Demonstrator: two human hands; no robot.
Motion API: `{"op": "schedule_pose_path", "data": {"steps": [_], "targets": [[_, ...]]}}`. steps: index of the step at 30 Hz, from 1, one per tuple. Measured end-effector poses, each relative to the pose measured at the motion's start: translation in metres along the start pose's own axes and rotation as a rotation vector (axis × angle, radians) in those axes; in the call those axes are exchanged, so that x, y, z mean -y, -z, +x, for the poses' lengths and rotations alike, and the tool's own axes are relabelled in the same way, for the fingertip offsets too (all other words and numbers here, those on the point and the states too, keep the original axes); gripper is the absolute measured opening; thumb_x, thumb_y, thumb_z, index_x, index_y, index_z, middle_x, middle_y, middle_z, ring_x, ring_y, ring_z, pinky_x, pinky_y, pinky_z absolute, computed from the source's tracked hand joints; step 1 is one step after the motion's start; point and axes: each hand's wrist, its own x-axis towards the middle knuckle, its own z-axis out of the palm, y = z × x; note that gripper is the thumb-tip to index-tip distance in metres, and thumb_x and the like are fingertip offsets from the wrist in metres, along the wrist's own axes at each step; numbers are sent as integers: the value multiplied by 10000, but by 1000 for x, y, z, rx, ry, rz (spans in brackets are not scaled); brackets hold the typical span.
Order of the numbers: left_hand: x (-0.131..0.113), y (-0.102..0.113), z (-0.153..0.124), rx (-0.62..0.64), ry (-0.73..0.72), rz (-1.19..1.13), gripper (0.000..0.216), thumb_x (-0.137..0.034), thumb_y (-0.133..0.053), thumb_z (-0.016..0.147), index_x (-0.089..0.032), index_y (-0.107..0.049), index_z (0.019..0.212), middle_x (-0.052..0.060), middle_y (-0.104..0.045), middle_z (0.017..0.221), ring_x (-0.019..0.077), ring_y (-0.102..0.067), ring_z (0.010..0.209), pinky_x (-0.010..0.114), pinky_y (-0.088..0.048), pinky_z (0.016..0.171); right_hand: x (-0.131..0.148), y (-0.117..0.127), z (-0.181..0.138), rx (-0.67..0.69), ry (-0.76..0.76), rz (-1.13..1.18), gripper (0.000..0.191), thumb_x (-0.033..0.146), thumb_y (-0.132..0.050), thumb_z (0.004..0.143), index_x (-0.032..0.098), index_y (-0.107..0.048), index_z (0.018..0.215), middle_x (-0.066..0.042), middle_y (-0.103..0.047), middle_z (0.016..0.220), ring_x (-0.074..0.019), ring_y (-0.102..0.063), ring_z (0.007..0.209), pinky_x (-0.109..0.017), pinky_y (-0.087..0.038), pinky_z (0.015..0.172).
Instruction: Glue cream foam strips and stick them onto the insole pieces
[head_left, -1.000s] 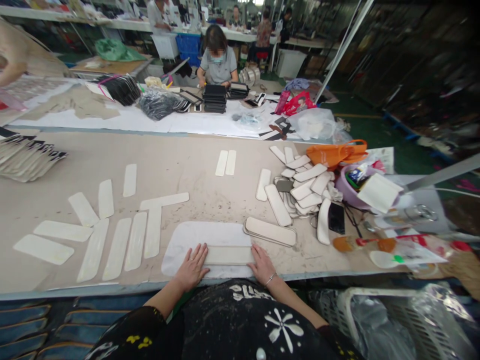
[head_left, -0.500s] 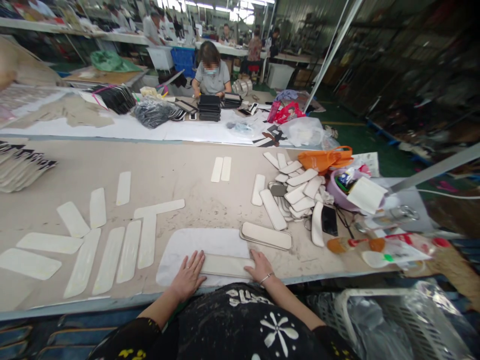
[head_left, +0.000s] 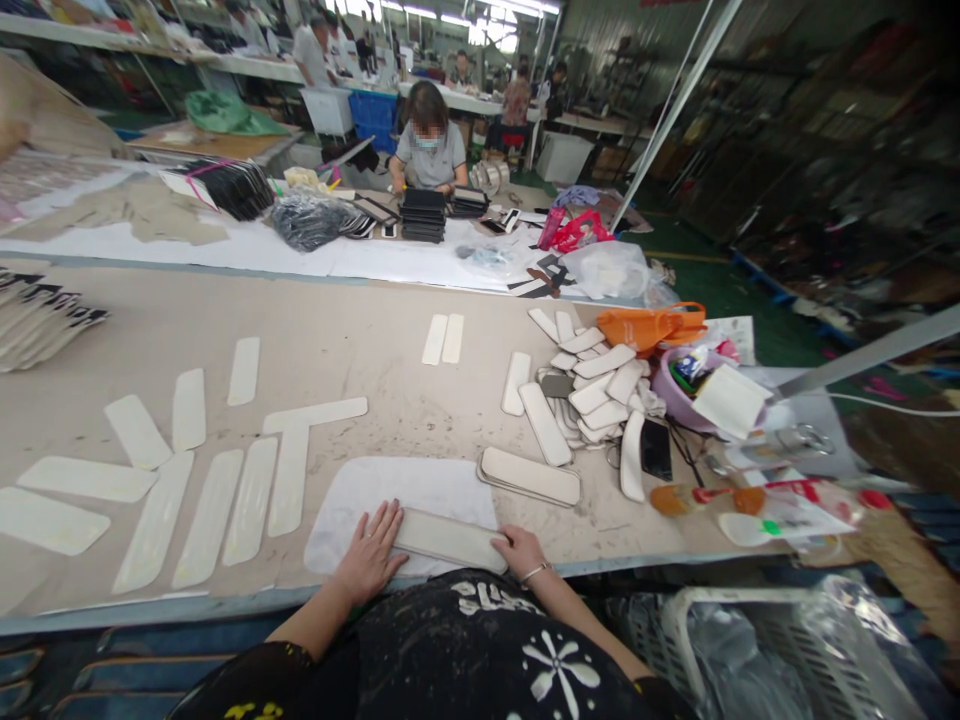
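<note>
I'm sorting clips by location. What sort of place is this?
Probably a factory assembly floor: a long worktable strewn with identical cream oblong pieces, a co-worker beside stacked black parts, and more benches behind.

The person is wearing a black top (head_left: 465, 650) that is carrying white prints. A line of blocky white lettering (head_left: 487, 592) is running across the upper front, too creased to read, and a white daisy-like flower (head_left: 561, 665) with long petals is sitting lower down on the right side. Fine pale speckles are dotting the dark cloth around them. Small yellow marks (head_left: 247, 711) are showing on the left sleeve (head_left: 247, 670), which is ending partway up the arm. A thin silver-coloured bracelet (head_left: 534, 573) is circling the right wrist. The left hand (head_left: 369, 556) and the right hand (head_left: 519, 548) are going bare, and one nail on the left hand is looking dark.
</note>
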Motion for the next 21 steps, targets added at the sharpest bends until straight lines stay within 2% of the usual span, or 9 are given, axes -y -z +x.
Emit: {"op": "schedule_pose_path", "data": {"steps": [21], "targets": [[-5,5,4,53,26,26,710,-567,-292,858,-187,-152,1442,105,-227,1501,288,-190,1377,487,-203,1062,-10,5,5,29,-5,101,191,332,-547,788,211,-694,809,6,-656,691,-148,-575,662,-224,-389,609]]}}
